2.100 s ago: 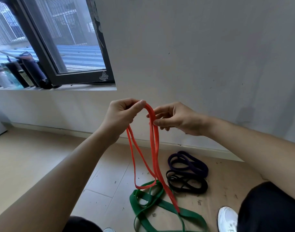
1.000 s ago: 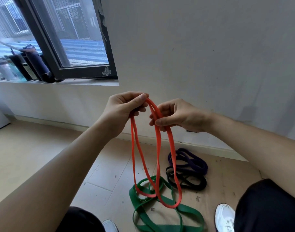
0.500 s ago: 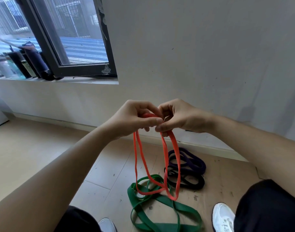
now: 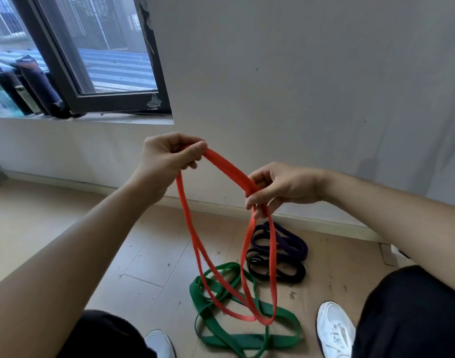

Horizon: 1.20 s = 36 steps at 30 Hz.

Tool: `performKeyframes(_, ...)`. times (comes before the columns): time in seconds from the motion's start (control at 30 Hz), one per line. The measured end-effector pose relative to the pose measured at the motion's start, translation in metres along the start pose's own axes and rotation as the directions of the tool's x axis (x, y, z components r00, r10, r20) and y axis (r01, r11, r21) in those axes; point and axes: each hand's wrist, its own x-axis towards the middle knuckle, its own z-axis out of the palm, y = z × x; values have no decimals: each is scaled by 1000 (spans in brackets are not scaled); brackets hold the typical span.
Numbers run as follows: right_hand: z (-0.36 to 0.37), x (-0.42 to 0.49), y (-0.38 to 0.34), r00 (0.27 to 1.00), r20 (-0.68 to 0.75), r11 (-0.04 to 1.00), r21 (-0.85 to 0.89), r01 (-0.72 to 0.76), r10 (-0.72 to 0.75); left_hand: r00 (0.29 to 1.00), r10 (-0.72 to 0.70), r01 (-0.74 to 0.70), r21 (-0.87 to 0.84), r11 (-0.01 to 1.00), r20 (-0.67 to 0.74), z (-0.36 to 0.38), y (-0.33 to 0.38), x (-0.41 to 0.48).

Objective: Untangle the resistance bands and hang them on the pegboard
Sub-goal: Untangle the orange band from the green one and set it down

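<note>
Dark bottles (image 4: pixel 38 86) stand on the window sill (image 4: pixel 105 118), far up and left of the left grip (image 4: pixel 169 157). We cannot tell what is in them, and the frame edge cuts the row off.

The orange band (image 4: pixel 229 166) is in the air, held by both grips. The left grip has its fingers curled and its thumb pressed on top, pinching the band's upper end. The right grip (image 4: pixel 282 187), lower and off to the right, is clenched on the same band between thumb and fingers. A short doubled stretch runs between the two.

Two strands drop from each grip and join in loops well below them. These hang in front of the green band (image 4: pixel 236 341), which lies on the floor (image 4: pixel 66 228). We cannot tell whether the lowest loop touches the green one.

Below the right grip, the purple band (image 4: pixel 293 241) and the black band (image 4: pixel 286 276) lie coiled against each other, just beside the green one and partly hidden behind the orange strands.

Both bare forearms reach in from the lower corners. A white shoe (image 4: pixel 335 329) sits under the right grip. A second shoe (image 4: pixel 160 343), under the left grip, is cut off by the bottom edge. Dark trouser knees cover the corners.
</note>
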Motion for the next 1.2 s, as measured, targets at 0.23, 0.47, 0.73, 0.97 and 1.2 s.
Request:
performKeyframes(0.23,-11,-9,6,994,-112,970,241,37,-10,996,-85,85,10,996,-33,-18,-11,-1)
performKeyframes(0.47,-9,-10,10,997,-78,993,114,-18,27,995,-97,98,37,995,-19,-13,-14,-2)
performKeyframes(0.73,-9,-7,15,997,-74,998,-65,8,-13,997,-69,70,26,997,-14,-7,-13,1)
performKeyframes(0.97,-9,-1,15,981,-176,995,-72,69,-81,997,-66,67,15,998,-46,-14,-18,4)
performKeyframes(1.2,-6,1,13,978,-201,998,-24,54,-58,996,-57,57,0,998,-62,-16,-19,3)
